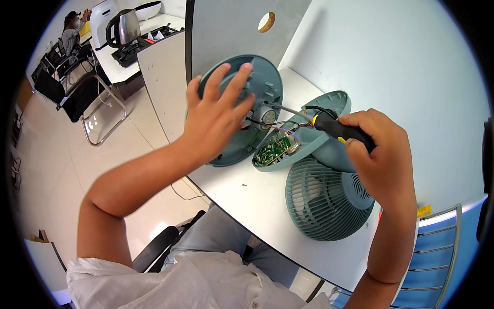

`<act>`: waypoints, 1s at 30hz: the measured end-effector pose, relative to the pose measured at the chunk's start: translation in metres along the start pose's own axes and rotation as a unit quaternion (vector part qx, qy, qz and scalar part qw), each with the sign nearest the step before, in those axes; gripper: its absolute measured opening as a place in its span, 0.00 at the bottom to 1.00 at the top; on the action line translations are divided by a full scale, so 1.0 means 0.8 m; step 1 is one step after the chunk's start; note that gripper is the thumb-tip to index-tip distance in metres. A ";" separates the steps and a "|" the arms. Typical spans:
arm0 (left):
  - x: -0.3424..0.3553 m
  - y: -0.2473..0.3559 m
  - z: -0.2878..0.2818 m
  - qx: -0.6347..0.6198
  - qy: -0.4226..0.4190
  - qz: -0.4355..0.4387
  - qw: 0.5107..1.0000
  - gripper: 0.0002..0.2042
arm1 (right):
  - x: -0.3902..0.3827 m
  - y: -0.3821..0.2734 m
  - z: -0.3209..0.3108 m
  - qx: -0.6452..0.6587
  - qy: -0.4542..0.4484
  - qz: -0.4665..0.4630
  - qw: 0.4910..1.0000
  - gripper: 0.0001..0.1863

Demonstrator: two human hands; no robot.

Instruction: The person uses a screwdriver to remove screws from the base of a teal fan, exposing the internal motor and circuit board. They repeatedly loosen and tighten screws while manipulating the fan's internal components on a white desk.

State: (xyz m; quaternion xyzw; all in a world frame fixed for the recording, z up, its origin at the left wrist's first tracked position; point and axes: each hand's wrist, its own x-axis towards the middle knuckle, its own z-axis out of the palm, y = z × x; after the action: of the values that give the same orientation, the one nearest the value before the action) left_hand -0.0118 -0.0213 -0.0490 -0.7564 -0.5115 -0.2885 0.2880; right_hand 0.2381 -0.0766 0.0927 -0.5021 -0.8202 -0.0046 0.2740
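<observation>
My right hand (pixel 378 147) grips a screwdriver (pixel 329 125) with a black and yellow handle. Its shaft points left, the tip near a small round motor (pixel 265 117) inside a round green fan base (pixel 226 147). My left hand (pixel 216 110) lies over that base with fingers spread, steadying it on its edge. Wires run from the motor to an opened green housing (pixel 309 149) holding a green circuit board (pixel 272 150). Below it lies the round slatted fan head (pixel 327 198), joined to the housing. Exactly where the screwdriver tip rests is hard to make out.
A small screw (pixel 244 184) lies on the white table (pixel 231 198). A grey panel (pixel 226 31) rises behind. At the far left, a kettle (pixel 126 28) and a black tool case (pixel 136 49) sit on another table, beside black chairs (pixel 85 98) and a seated person (pixel 72 36).
</observation>
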 end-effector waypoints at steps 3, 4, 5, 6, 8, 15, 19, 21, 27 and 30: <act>-0.014 0.014 -0.010 0.002 0.063 -0.044 0.997 0.27 | -0.002 -0.003 0.000 0.009 -0.001 -0.022 1.000 0.13; -0.018 0.020 -0.013 -0.007 0.072 -0.059 0.996 0.28 | -0.002 -0.004 0.000 0.005 -0.002 -0.033 0.999 0.13; -0.023 0.026 -0.017 -0.015 0.083 -0.073 0.994 0.28 | -0.004 -0.005 0.000 0.011 -0.002 -0.040 0.999 0.13; -0.028 0.031 -0.020 -0.018 0.091 -0.087 0.992 0.28 | -0.006 -0.007 0.000 0.011 -0.003 -0.046 0.999 0.13; -0.038 0.039 -0.027 -0.030 0.058 -0.108 0.992 0.29 | -0.012 -0.011 0.000 0.015 -0.008 -0.047 0.999 0.12; -0.042 0.032 -0.053 -0.081 -0.008 -0.107 0.991 0.32 | -0.032 -0.023 0.000 -0.031 -0.007 -0.043 0.999 0.09; -0.001 0.018 -0.073 -0.040 -0.004 -0.013 0.999 0.35 | -0.026 -0.019 0.005 -0.055 0.013 -0.091 0.994 0.05; 0.036 0.010 -0.065 -0.008 -0.048 0.023 0.999 0.35 | -0.022 -0.016 0.008 -0.043 0.018 -0.095 0.994 0.04; 0.104 0.011 -0.029 0.098 -0.237 0.024 0.966 0.45 | -0.013 -0.021 0.006 -0.087 -0.001 -0.073 0.994 0.08; 0.107 0.011 -0.024 0.080 -0.278 -0.007 0.957 0.47 | -0.003 -0.016 0.003 -0.099 0.012 -0.094 0.991 0.12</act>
State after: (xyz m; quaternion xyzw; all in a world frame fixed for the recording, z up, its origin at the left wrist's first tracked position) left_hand 0.0200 0.0142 0.0253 -0.7777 -0.5980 -0.0264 0.1921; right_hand 0.2272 -0.0844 0.0934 -0.4473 -0.8560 -0.1178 0.2309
